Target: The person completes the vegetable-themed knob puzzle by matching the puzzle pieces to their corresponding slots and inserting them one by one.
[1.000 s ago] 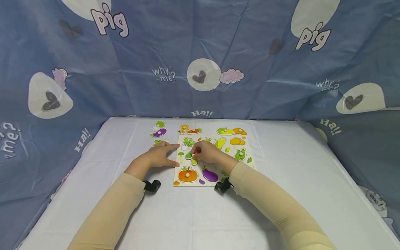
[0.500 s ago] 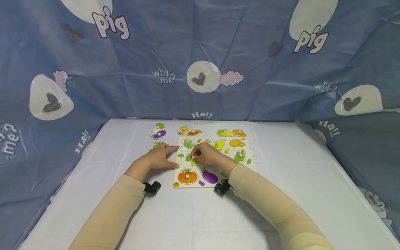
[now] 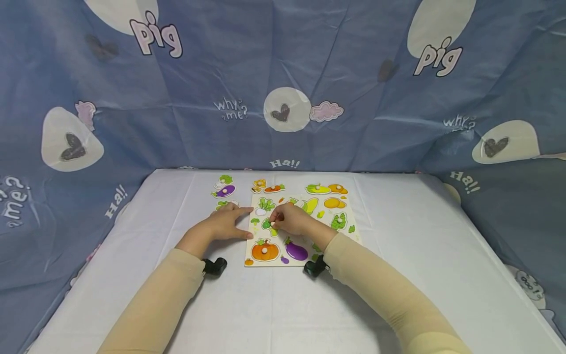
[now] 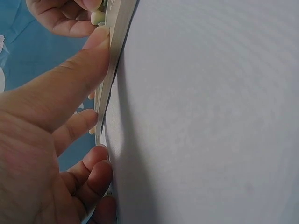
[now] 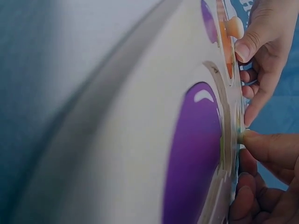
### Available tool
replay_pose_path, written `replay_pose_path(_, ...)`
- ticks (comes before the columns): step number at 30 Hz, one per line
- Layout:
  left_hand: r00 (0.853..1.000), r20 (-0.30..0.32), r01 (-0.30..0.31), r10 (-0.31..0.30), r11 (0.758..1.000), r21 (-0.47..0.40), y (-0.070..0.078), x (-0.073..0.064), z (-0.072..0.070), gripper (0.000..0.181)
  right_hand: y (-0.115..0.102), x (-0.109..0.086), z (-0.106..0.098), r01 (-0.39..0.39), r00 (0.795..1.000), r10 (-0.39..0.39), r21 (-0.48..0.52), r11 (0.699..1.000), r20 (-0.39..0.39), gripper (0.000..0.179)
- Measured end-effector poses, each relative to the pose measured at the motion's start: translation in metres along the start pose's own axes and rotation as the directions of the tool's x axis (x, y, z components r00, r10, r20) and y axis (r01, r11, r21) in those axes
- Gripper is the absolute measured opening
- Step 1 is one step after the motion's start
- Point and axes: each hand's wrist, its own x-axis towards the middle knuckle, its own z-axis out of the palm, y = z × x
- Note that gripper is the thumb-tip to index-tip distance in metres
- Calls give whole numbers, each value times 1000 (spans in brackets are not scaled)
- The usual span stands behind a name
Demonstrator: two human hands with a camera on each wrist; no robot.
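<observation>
A white wooden puzzle board [image 3: 283, 237] with vegetable pictures lies on the table. My right hand [image 3: 289, 218] pinches the small knob of the broccoli puzzle piece [image 3: 273, 232], which is over the board's left part; its fingers cover some of the piece. My left hand [image 3: 223, 223] touches the board's left edge, thumb and forefinger spread. In the left wrist view the thumb [image 4: 86, 70] presses against the board's side. A pumpkin piece [image 3: 264, 251] with a knob sits in the near left corner. Beside it is the purple eggplant picture [image 3: 296, 250], without a knob.
Beyond the board lie loose knobbed pieces: a carrot [image 3: 275, 189], a corn-like yellow piece [image 3: 317, 189] and an orange-yellow one [image 3: 338, 189]. An eggplant piece [image 3: 224, 191] and other green ones lie past my left hand. A leafy green piece [image 3: 339, 221] sits at the board's right.
The broccoli piece has shifted slightly under my right fingers, and its pale lower rim no longer stands out. Both hands stay in nearly the same place.
</observation>
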Motion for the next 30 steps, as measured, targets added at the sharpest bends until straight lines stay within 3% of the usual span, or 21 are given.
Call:
replay_pose_path(7,1000,3,-1,2,1000,-4,-1,1,1,92,-5,-8,-8,-6,1000,6,31,999,10,5)
replay_pose_path(20,1000,1,2,-2,1000,-6,0,0,0,92,-5,-28,-32,92,996,-90,61,994,-27,15)
replay_pose_path(30,1000,-9,-13,13,1000,-8,0,-1,-1,92,5,-44,-54,6,997,3,108,994,-82,14)
